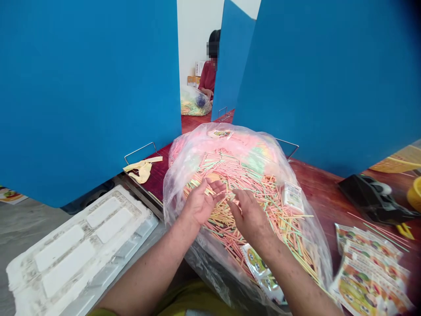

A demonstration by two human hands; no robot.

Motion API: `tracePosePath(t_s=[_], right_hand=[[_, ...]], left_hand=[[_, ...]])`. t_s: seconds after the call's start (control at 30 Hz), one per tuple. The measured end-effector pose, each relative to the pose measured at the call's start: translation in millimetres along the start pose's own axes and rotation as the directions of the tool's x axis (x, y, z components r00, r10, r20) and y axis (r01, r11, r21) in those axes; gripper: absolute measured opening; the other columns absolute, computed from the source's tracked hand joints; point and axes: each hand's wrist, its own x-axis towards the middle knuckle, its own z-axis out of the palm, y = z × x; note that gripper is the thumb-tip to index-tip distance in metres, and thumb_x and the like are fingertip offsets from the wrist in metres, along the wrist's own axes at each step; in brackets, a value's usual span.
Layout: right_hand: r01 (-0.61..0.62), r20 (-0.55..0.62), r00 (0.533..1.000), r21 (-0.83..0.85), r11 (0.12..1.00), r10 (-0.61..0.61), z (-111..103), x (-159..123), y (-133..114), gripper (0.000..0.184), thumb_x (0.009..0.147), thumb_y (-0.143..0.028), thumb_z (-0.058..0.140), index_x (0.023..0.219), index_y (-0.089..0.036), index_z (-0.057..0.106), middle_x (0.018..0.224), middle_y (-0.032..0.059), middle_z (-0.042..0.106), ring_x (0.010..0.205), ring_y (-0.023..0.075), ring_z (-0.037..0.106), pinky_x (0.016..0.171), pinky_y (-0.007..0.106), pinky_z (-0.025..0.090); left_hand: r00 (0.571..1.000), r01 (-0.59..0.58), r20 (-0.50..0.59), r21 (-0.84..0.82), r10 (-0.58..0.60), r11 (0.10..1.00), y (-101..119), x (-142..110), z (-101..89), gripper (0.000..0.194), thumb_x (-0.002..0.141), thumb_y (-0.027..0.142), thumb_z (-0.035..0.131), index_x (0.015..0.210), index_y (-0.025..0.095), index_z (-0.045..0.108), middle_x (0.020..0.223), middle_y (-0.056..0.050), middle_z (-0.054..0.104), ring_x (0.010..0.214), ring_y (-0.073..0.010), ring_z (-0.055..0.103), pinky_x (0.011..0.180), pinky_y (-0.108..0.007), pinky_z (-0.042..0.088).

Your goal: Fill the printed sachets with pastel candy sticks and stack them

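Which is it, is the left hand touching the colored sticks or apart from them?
Touching: the head view shows the left hand with its fingers resting among the colored sticks inside the clear plastic bag.

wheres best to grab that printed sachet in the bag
Probably its upper end, pinched across the flat faces, coming down from above with the right hand, which is nearest. The printed sachet is thin and flat and lies tilted against the clear plastic bag, with that end showing beside the coloured sticks.
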Motion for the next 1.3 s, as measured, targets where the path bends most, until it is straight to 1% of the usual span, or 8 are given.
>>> tracePosePath(t_s=[0.17, 0.3, 0.43, 0.53, 0.67, 0.8, 1.0, 1.3], right_hand=[[0.097, 0.098, 0.987, 0.278, 0.956, -0.129, -32.7, -14.6, 1.9, 0.021, 0.086, -0.02, 0.034, 0.079, -0.02, 0.054, 0.072, 0.0013, 0.058, 0.066, 0.0126, 0.054, 0.062, 0.025, 0.045], [0.152, 0.007, 0.988, 0.136, 0.979, -0.154, -64.4, -23.3, 4.4, 0.024, 0.083, -0.027, 0.045, 0.104, -0.019, 0.052, 0.091, 0.0063, 0.057, 0.071, 0.0136, 0.053, 0.066, 0.028, 0.045], [0.191, 0.258, 0.946, 0.039, 0.981, -0.195, -70.2, -32.1, -3.2, 0.023, 0.083, -0.015, 0.036, 0.086, -0.018, 0.059, 0.08, 0.0048, 0.053, 0.068, 0.0137, 0.051, 0.061, 0.026, 0.043], [0.166, 0.143, 0.975, 0.056, 0.985, -0.172, -73.4, -47.8, 9.0, 0.025, 0.082, -0.014, 0.034, 0.075, -0.018, 0.058, 0.074, 0.0042, 0.052, 0.069, 0.0137, 0.051, 0.062, 0.025, 0.043], [0.021, -0.054, 0.998, 0.006, 1.0, -0.021, -81.3, -83.4, 47.3, 0.021, 0.082, -0.017, 0.039, 0.071, -0.019, 0.056, 0.071, 0.0045, 0.054, 0.069, 0.0146, 0.051, 0.063, 0.027, 0.043], [-0.053, 0.142, 0.988, -0.009, 0.999, 0.053, -71.0, -116.1, 68.3, 0.023, 0.081, -0.014, 0.036, 0.066, -0.019, 0.053, 0.069, 0.0043, 0.052, 0.064, 0.0139, 0.05, 0.058, 0.026, 0.042], [-0.102, 0.046, 0.994, 0.147, 0.984, 0.096, -65.3, -123.5, 69.1, 0.02, 0.084, -0.017, 0.037, 0.072, -0.019, 0.052, 0.07, 0.0023, 0.052, 0.067, 0.0131, 0.05, 0.062, 0.025, 0.042], [-0.137, 0.052, 0.99, 0.082, 0.987, 0.133, -43.5, -127.1, 72.4, 0.021, 0.083, -0.011, 0.035, 0.075, -0.018, 0.053, 0.075, 0.0053, 0.054, 0.073, 0.0153, 0.052, 0.066, 0.027, 0.044]], left_hand=[[0.99, 0.031, 0.119, 0.348, -0.078, 0.937, -33.8, -20.3, 7.8, 0.038, 0.079, 0.051, 0.048, 0.072, 0.014, 0.05, 0.067, -0.003, 0.057, 0.065, -0.0135, 0.056, 0.063, -0.027, 0.044], [0.894, -0.181, 0.384, 0.78, -0.229, 0.599, -29.1, -27.6, 8.7, 0.031, 0.081, 0.041, 0.046, 0.068, 0.014, 0.052, 0.06, 0.002, 0.05, 0.054, -0.0084, 0.044, 0.057, -0.023, 0.038], [0.834, -0.276, 0.455, 0.834, -0.311, 0.478, -28.9, -28.2, 18.3, 0.008, 0.074, 0.021, 0.048, 0.071, 0.014, 0.051, 0.068, 0.002, 0.05, 0.065, -0.0093, 0.044, 0.063, -0.023, 0.038], [0.798, -0.306, 0.478, 0.846, -0.368, 0.436, -37.1, -28.9, 24.7, 0.012, 0.073, 0.022, 0.049, 0.083, 0.015, 0.05, 0.074, 0.002, 0.052, 0.065, -0.0098, 0.046, 0.06, -0.022, 0.039], [0.882, -0.435, 0.392, 0.891, -0.262, -0.129, -53.7, -36.5, 33.9, 0.017, 0.075, 0.027, 0.052, 0.088, 0.017, 0.054, 0.084, -0.004, 0.058, 0.079, -0.0181, 0.053, 0.071, -0.031, 0.041], [0.904, -0.428, 0.342, 0.748, -0.258, -0.507, -80.1, -39.6, 43.7, 0.031, 0.07, 0.044, 0.059, 0.08, 0.014, 0.059, 0.085, -0.012, 0.062, 0.085, -0.0288, 0.056, 0.079, -0.045, 0.038], [0.892, -0.427, 0.278, 0.779, -0.358, -0.46, -88.0, -23.1, 49.3, 0.009, 0.074, 0.026, 0.052, 0.074, 0.019, 0.059, 0.071, -0.002, 0.064, 0.072, -0.0217, 0.06, 0.075, -0.04, 0.039], [0.854, -0.512, 0.353, 0.701, -0.382, -0.497, -91.6, -21.4, 56.3, 0.017, 0.077, 0.03, 0.049, 0.078, 0.018, 0.061, 0.08, -0.006, 0.066, 0.081, -0.0263, 0.06, 0.077, -0.043, 0.037]])
